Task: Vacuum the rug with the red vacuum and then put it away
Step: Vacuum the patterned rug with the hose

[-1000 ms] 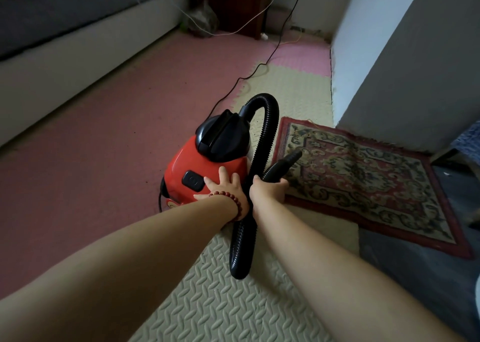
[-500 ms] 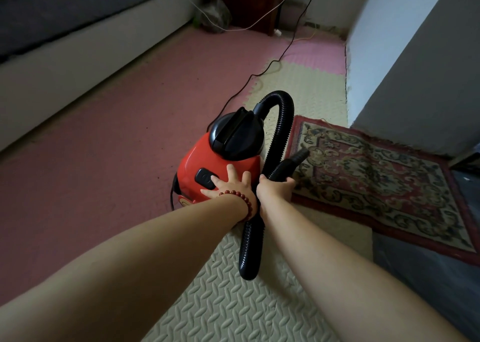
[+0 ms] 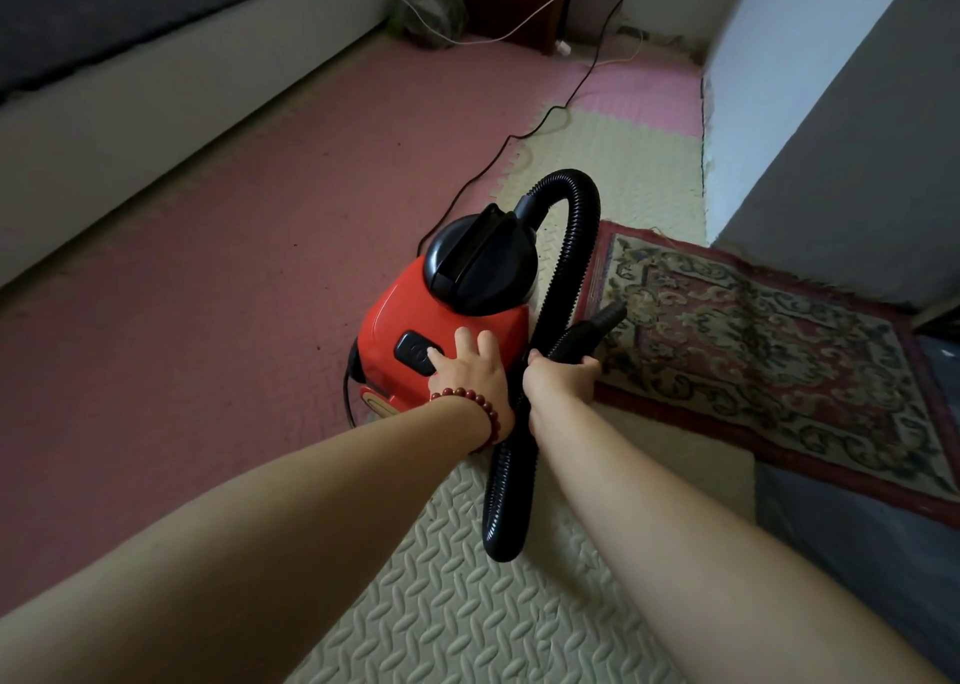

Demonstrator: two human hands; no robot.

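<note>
The vacuum (image 3: pixel 447 314) sits near centre on the pale foam mat (image 3: pixel 467 605). It looks like a small, hard plastic canister, probably light enough for one hand, and best lifted by the black handle (image 3: pixel 478 262) on top, since the shell seems smooth. The left hand (image 3: pixel 470 366) lies flat on the red shell, fingers straight, one fingertip on the black switch (image 3: pixel 413 353); the right hand (image 3: pixel 561 379) is curled round the hose (image 3: pixel 582 226) just behind the nozzle (image 3: pixel 597 324), which points to two o'clock at the rug's edge. The hose is ribbed and bendy, so likely easy to grip. The rug (image 3: pixel 769 340) lies at three o'clock, thin and apt to bunch; pink flooring (image 3: pixel 234 267) fills nine o'clock; the cord (image 3: pixel 519 135) trails toward twelve; a grey wall (image 3: pixel 831 111) stands at two.
</note>
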